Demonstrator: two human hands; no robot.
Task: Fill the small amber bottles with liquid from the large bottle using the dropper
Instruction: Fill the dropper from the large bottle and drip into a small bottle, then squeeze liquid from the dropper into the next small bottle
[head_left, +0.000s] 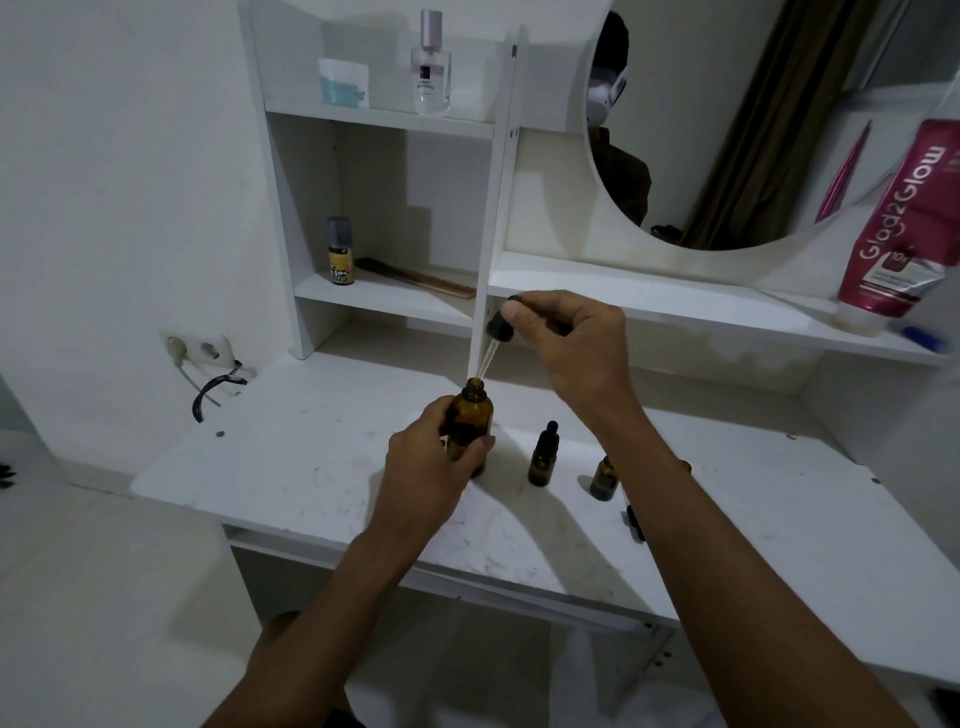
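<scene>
The large amber bottle (469, 422) stands uncapped on the white table (311, 467), and my left hand (434, 467) is wrapped around its body. My right hand (571, 338) pinches the black bulb of the dropper (498, 331) above it. The glass tube slants down to the bottle's mouth, its tip just over or just inside the opening. To the right stand two small amber bottles: one capped with a black dropper top (543, 457), the other (603, 479) uncapped and partly hidden behind my right forearm.
A black cap or dropper (635, 522) lies on the table by my right forearm. Shelves behind hold a perfume bottle (430, 67), a small can (340, 252), a comb (415, 278) and a pink tube (904, 223). A round mirror (727, 130) hangs at the back. A wall socket (200, 348) is left.
</scene>
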